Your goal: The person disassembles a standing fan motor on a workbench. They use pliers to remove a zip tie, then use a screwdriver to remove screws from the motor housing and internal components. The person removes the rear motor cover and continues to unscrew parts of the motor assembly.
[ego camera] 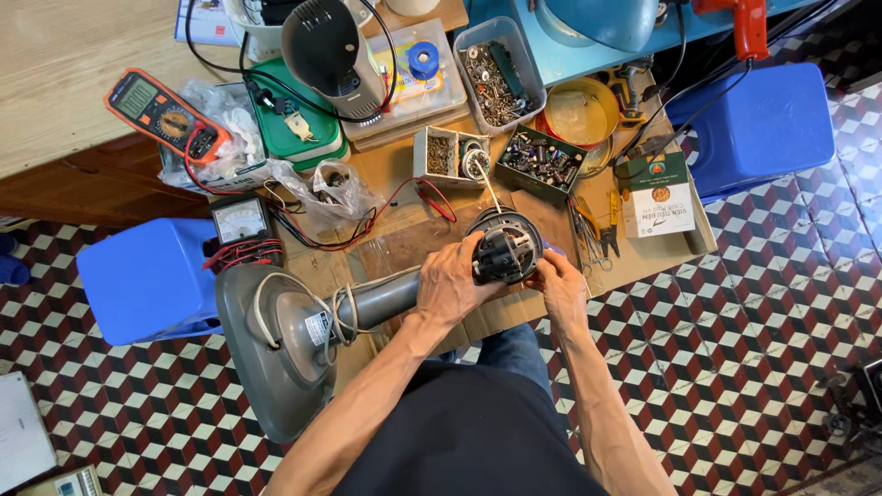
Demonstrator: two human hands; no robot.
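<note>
We take the fan motor [503, 246] at the middle of the cardboard sheet [404, 241] as our landmark. Far to its left and above, an orange multimeter [161, 115] lies on the wooden tabletop [55, 73], and lower down a small needle meter [239, 219] with red and black leads sits beside a blue stool [147, 280]. Below and left of the motor the grey fan base [266, 354] lies tipped on its side, a white cord [276, 308] looped over it, and its grey neck [386, 298] runs up to the motor.

Our left hand [452, 283] is clamped around the motor's left side where the neck meets it, fingers curled over the housing. The motor itself is held just above the cardboard, its dark end turned up toward us. Our right hand [559, 283] touches the motor's right edge, fingers closed against it; we cannot tell whether it pinches something small.

Above the motor sit two open boxes of small parts [501, 156]. To its right lie pliers [593, 234], then a white and green carton [657, 195], and beyond it a second blue stool [758, 124].
</note>
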